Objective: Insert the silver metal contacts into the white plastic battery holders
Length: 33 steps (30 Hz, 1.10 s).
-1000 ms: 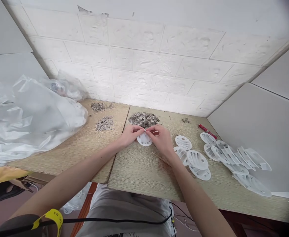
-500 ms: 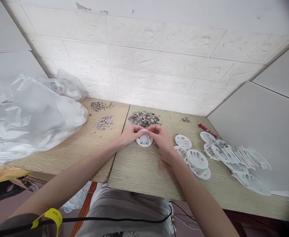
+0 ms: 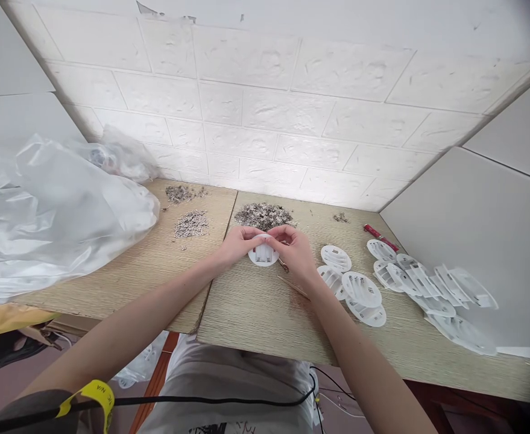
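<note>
A round white plastic disc (image 3: 263, 255) with slots and small metal parts is held between both hands, just above the table. My left hand (image 3: 241, 244) pinches its upper left edge, and my right hand (image 3: 292, 247) grips its upper right edge, with the thumbs almost meeting on top. Whether a small part sits between the thumbs is too small to tell. Just behind the fingers lies a heap of small metal pieces (image 3: 265, 215). A thin pointed tool (image 3: 293, 286) rests partly under my right hand and wrist.
White discs (image 3: 362, 289) lie right of my right hand, with another overlapping row (image 3: 422, 283) farther right beside a red tool (image 3: 380, 237). Smaller metal piles (image 3: 191, 223) sit at the left. A large plastic bag (image 3: 66, 211) covers the far left; a white brick wall stands behind.
The view has shifted very slightly. Both hands keep their grip on the disc, which appears marginally higher and farther left.
</note>
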Available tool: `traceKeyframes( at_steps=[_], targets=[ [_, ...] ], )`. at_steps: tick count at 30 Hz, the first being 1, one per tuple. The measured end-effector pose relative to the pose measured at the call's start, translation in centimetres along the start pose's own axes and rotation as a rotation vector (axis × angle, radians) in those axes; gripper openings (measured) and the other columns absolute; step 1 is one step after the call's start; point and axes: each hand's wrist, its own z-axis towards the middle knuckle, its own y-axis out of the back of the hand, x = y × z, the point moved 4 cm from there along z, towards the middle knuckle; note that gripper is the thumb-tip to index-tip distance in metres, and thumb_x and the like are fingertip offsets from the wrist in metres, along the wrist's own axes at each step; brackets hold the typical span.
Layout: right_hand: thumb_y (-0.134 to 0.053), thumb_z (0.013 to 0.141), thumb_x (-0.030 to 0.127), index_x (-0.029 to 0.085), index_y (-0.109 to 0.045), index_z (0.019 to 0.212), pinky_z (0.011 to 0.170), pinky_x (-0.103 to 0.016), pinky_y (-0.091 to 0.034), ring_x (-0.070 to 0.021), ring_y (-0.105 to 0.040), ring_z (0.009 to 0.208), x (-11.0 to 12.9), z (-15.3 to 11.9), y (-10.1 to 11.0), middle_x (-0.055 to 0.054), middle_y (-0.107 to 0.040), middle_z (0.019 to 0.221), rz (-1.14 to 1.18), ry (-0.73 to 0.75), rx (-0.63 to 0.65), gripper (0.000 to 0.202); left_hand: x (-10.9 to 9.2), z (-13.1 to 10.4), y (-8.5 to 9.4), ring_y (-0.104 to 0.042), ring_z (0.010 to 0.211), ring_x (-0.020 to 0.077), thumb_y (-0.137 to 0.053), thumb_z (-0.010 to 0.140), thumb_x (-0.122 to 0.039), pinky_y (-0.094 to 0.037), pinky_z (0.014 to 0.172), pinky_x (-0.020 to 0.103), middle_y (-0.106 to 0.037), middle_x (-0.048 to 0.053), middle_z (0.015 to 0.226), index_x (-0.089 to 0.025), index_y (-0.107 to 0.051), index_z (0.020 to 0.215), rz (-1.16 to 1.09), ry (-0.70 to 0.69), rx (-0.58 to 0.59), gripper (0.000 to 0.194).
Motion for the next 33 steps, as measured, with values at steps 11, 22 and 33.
traceKeyframes(
  at_steps=[11, 22, 33],
  targets=[
    [-0.049, 0.085, 0.021, 0.020, -0.061, 0.080, 0.071, -0.032, -0.044, -0.0184, -0.057, 0.080, 0.5, 0.4, 0.4, -0.005, -0.062, 0.084, -0.438, 0.233, 0.054, 0.013, 0.3, 0.1, 0.1, -0.057, 0.065, 0.0118, -0.073, 0.070, -0.044, -0.046, 0.060, 0.024, -0.065, 0.003, 0.072, -0.011, -0.070, 0.081, -0.053, 0.027, 0.019, 0.034],
    [-0.056, 0.083, 0.026, 0.021, -0.060, 0.079, 0.071, -0.033, -0.045, -0.0188, -0.059, 0.080, 0.4, 0.4, 0.4, -0.005, -0.065, 0.086, -0.381, 0.197, 0.064, 0.008, 0.1, 0.1, 0.1, -0.056, 0.063, 0.0122, -0.072, 0.069, -0.040, -0.042, 0.059, 0.024, -0.068, 0.004, 0.070, -0.011, -0.072, 0.079, 0.049, -0.009, 0.039, 0.030],
    [-0.066, 0.074, 0.035, 0.020, -0.058, 0.084, 0.058, -0.028, -0.044, -0.0153, -0.056, 0.069, -0.3, 0.2, -0.1, -0.002, -0.062, 0.079, -0.079, -0.014, 0.046, 0.019, 0.2, 0.0, 0.0, -0.058, 0.060, 0.0131, -0.070, 0.070, -0.030, -0.042, 0.055, 0.023, -0.069, 0.004, 0.068, -0.012, -0.073, 0.079, 0.145, -0.030, -0.022, 0.020]
  ],
)
